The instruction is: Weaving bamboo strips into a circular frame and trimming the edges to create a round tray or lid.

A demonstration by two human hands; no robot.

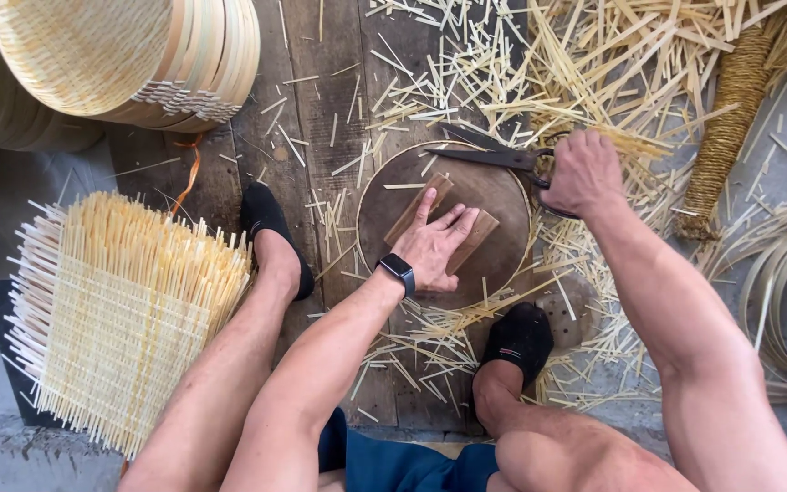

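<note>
A: Well, left hand (434, 244) lies flat, fingers spread, pressing a small wooden block (439, 221) onto the round board (494, 264). Right hand (583, 173) is closed around the handles of dark shears (494, 158), whose blades point left across the board's far edge.

B: Risk?

A: Blades lie near the left fingertips; a slip could nick them. Loose bamboo strips (430, 351) litter the floor around both feet, so footing could skid. The woven mat stack (120, 310) sits well apart, left.
</note>
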